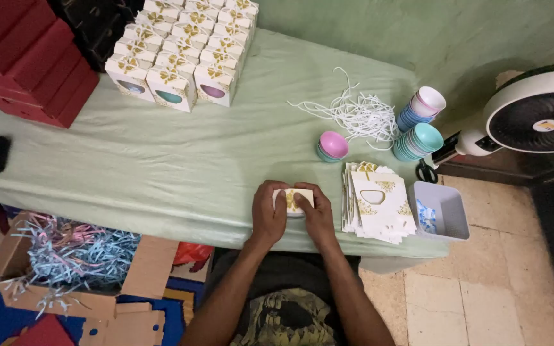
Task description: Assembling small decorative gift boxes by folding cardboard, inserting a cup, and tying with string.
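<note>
Both of my hands close around a small white box with a gold pattern (293, 200) near the front edge of the green-covered table (181, 160). My left hand (268, 214) grips its left side and my right hand (315, 213) its right side, fingers over the top. Just to the right lies a stack of flat white box blanks with gold print and an oval window (378, 202).
Several finished boxes (181, 54) stand in rows at the back. Pink and teal bowls (333, 146), stacked bowls (420, 118), white strings (360, 115), scissors (426, 172) and a grey tray (444, 211) sit right. Red boxes (30, 61) left; shredded paper carton (65, 263) below; fan (537, 115) right.
</note>
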